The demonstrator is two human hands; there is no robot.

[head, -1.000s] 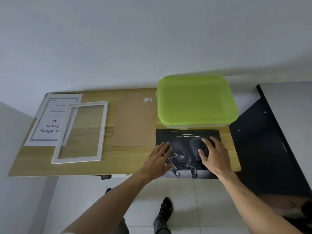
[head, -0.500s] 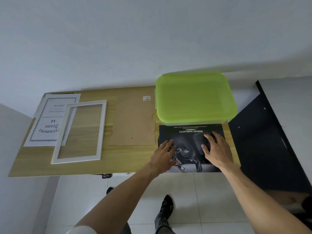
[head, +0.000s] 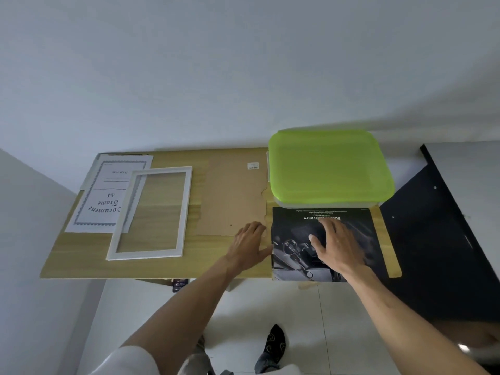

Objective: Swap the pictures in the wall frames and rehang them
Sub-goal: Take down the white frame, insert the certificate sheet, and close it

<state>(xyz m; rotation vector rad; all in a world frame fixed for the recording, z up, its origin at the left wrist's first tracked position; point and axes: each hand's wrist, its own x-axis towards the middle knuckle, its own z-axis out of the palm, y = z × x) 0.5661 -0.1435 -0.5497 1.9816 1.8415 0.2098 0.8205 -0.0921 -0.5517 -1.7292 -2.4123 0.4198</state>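
Observation:
A dark car picture (head: pixel 292 263) lies at the right of the wooden table (head: pixel 81 263), its near edge over the table's front. My right hand (head: pixel 335 246) presses flat on the picture with spread fingers. My left hand (head: pixel 250 243) rests at the picture's left edge, fingers on the table and on the brown backing board (head: pixel 232 196). An empty white frame (head: pixel 151 212) lies at the left, partly over a white "Document Frame A4" sheet (head: pixel 104 196).
A box with a lime-green lid (head: pixel 328 165) stands behind the picture against the white wall. A black panel (head: pixel 438 239) stands to the right of the table. White floor tiles and my feet show below.
The dark picture has slid away from me toward the green-lidded box. My left hand has moved off the picture to its left edge; my right hand stays on it.

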